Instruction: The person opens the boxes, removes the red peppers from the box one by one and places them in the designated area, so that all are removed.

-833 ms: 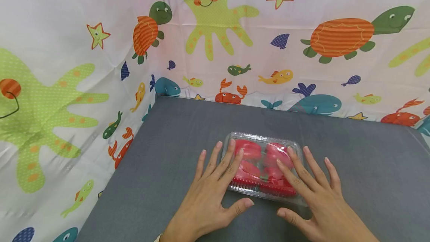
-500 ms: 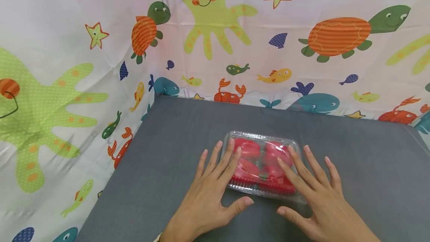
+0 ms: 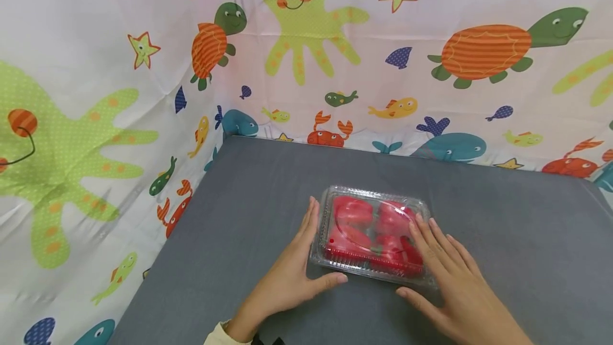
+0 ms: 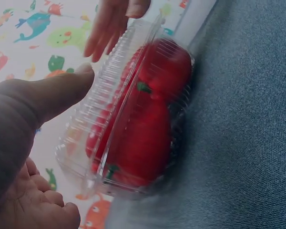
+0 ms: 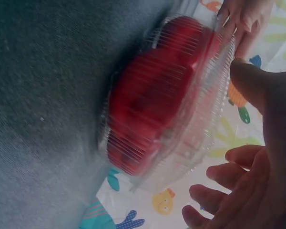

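A clear plastic clamshell box [image 3: 378, 194] lies lid up on the table, its ridged lid [image 4: 95, 109] down. Inside are several red, rounded pieces [image 3: 351, 212] with green stems, resembling bell peppers. My left hand [image 3: 289, 278] stands on edge along the box's left side, fingers straight and together, thumb toward the near side. On the right, my right hand [image 3: 457, 286] reaches over the box's right edge with straight fingers, fingertips overlapping the lid, thumb out near the front corner. In the right wrist view the fingers of my right hand [image 5: 243, 186] are spread beside the lid.
A dark grey tabletop [image 3: 249, 201] extends around the box on all sides. A white curtain [image 3: 345, 111] printed with sea animals rises behind the table and along its left side. A pale sleeve cuff [image 3: 222, 334] shows at my left wrist.
My left hand has slid left off the lid and turned on edge, its fingers drawn together. My right fingers have shifted right toward the box's edge and closed up side by side.
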`<action>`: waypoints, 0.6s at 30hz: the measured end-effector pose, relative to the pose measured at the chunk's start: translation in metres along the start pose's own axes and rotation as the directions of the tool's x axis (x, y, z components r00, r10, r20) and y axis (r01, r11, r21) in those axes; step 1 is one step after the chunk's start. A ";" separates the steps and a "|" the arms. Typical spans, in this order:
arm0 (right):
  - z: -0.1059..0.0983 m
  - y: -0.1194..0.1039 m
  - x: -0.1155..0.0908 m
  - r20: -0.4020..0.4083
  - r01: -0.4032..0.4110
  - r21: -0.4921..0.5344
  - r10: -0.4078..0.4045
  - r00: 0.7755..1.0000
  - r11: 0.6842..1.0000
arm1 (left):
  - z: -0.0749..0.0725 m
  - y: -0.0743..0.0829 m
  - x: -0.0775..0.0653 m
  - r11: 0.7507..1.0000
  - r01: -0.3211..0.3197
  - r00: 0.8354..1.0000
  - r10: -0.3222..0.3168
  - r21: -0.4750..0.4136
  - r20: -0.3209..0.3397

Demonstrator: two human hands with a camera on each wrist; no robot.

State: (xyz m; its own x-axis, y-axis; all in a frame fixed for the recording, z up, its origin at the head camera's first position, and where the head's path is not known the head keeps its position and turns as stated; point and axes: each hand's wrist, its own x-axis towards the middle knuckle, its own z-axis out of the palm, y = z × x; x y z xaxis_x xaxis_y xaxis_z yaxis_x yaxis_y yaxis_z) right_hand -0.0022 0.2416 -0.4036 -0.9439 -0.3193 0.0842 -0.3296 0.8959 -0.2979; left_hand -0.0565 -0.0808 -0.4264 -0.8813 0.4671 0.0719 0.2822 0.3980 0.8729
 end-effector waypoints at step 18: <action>0.009 -0.001 0.006 0.063 -0.106 -0.022 0.107 0.992 0.994 | 0.003 -0.029 0.011 0.969 0.093 0.995 -0.085 -0.227 0.042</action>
State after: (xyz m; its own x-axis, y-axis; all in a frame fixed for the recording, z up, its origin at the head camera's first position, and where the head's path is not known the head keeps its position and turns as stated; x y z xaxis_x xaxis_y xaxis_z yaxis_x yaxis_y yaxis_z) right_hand -0.0074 0.2359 -0.4118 -0.9707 -0.2400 -0.0083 -0.2278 0.9313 -0.2841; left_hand -0.0735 -0.0849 -0.4521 -0.8853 0.4644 -0.0234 0.1055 0.2497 0.9626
